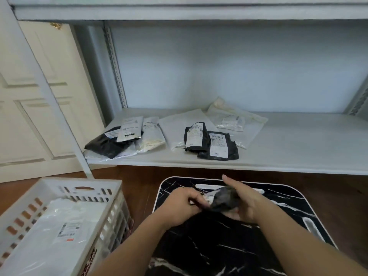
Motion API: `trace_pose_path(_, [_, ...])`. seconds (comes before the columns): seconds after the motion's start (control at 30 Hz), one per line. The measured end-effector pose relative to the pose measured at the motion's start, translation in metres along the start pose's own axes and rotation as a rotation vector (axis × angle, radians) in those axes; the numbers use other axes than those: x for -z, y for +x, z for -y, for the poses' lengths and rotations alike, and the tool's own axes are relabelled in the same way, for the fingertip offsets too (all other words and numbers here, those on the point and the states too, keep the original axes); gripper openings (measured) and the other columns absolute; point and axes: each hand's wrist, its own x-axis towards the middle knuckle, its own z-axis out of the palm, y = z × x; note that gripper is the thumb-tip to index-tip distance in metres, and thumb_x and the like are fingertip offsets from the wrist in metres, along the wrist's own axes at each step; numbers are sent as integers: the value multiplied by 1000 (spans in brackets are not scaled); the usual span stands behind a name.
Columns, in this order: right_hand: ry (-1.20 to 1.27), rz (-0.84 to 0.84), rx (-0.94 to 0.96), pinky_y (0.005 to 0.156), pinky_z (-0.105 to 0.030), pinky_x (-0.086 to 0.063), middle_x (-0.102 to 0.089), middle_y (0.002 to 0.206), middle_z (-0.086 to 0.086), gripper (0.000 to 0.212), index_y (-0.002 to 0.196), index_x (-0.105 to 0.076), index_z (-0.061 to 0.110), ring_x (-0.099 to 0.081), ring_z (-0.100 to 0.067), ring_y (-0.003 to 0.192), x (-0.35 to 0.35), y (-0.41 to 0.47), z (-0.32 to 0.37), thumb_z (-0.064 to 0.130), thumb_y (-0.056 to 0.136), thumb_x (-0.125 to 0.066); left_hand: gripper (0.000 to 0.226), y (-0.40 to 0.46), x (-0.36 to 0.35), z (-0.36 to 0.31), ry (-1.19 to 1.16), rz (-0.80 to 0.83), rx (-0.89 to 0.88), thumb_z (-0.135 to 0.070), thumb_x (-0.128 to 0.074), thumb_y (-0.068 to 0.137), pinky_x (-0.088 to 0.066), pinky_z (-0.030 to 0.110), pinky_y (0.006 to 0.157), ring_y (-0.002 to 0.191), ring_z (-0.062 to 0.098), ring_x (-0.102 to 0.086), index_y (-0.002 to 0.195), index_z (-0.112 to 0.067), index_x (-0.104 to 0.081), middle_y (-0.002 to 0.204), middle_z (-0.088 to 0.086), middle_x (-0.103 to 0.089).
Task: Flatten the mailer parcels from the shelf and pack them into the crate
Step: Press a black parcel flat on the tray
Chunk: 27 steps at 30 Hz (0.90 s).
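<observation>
A small black mailer parcel (224, 200) with a white label is held over the black marble-pattern table (219, 246). My left hand (183, 204) pinches its left end. My right hand (242, 198) cups it from the right and behind, thumb up. The white slotted crate (111, 198) stands at lower left with white mailers (59, 232) lying flat inside. On the grey shelf (298, 148) lie several more parcels: black ones (218, 146) in the middle, a black and white pile (123, 140) at the left, clear and white ones (229, 120) behind.
The shelf's upright post (59, 108) rises just behind the crate. A cream panelled door (29, 96) fills the left. An upper shelf board (179, 10) runs overhead. Wooden floor (139, 176) shows between the shelf and the table.
</observation>
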Motion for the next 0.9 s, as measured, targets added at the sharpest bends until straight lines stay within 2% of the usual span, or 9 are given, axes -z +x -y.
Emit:
trace_pose_path(0.07, [-156, -54, 20, 87, -49, -53, -70, 99, -25, 31, 113, -62, -7, -68, -37, 90, -7, -6, 3, 3, 83, -67, 26, -12, 4, -2, 58, 214, 58, 1, -73, 76, -43, 9, 74, 70, -11, -60, 97, -14, -76, 79, -19, -67])
trace_pose_path(0.13, [-275, -33, 62, 87, -50, -53, -70, 96, -26, 26, 107, -64, -9, -67, -40, 92, -11, -15, 3, -12, 81, -60, 27, -24, 10, -1, -98, 309, 157, -1, -76, 76, -46, 11, 77, 78, -6, -64, 100, -13, -74, 84, -14, -71])
trace_pose_path(0.23, [-324, 83, 195, 80, -44, -54, -73, 94, -20, 28, 104, -66, -2, -68, -36, 91, -16, -36, 10, -16, 81, -58, 23, -31, 29, 8, -221, -206, 224, -9, -82, 72, -51, 21, 84, 87, 10, -67, 88, -20, -71, 92, 0, -73])
trace_pose_path(0.3, [-336, 168, 268, 77, -40, -54, -73, 98, -17, 30, 106, -66, 0, -69, -33, 92, -25, -48, 17, -15, 81, -60, 49, -35, 47, 12, -285, -538, 320, -21, -87, 66, -50, 34, 96, 103, 18, -62, 109, -17, -63, 115, 6, -65])
trace_pose_path(0.4, [-324, 258, 329, 73, -37, -54, -72, 103, -19, 32, 110, -65, 0, -70, -32, 93, -48, -54, 27, -14, 82, -59, 86, -50, 73, 11, -590, -393, 460, -31, -91, 58, -49, 44, 98, 109, 29, -64, 130, -5, -53, 122, 11, -64])
trace_pose_path(0.5, [-328, 230, 416, 75, -39, -55, -73, 98, -18, 33, 111, -63, 3, -70, -34, 90, -84, -53, 37, -11, 81, -63, 33, -66, 91, 7, -778, -274, 424, -2, -74, 78, -53, 44, 93, 101, 32, -68, 110, -3, -66, 104, 16, -72])
trace_pose_path(0.63, [-427, 140, 571, 81, -42, -56, -73, 95, -12, 41, 116, -60, 8, -71, -30, 84, -147, -47, 41, -1, 79, -73, 30, -83, 126, 24, -757, -502, 320, 6, -66, 84, -56, 35, 80, 95, 24, -69, 111, -8, -64, 104, 8, -73])
trace_pose_path(0.73, [-536, 165, 633, 66, -28, -49, -70, 100, -8, 47, 124, -56, 13, -67, -18, 81, -195, -42, 34, 8, 81, -75, 28, -102, 155, 53, -861, -708, 311, 7, -62, 87, -55, 30, 70, 91, 22, -69, 110, -10, -62, 107, 7, -72])
trace_pose_path(0.9, [-777, 261, 608, 77, -23, -43, -59, 126, -7, 54, 134, -50, 15, -58, -16, 101, -269, -14, 1, 24, 85, -72, 30, -149, 188, 134, -1018, -1025, 463, 6, -57, 91, -52, 43, 84, 98, 32, -65, 119, -5, -57, 113, 14, -67])
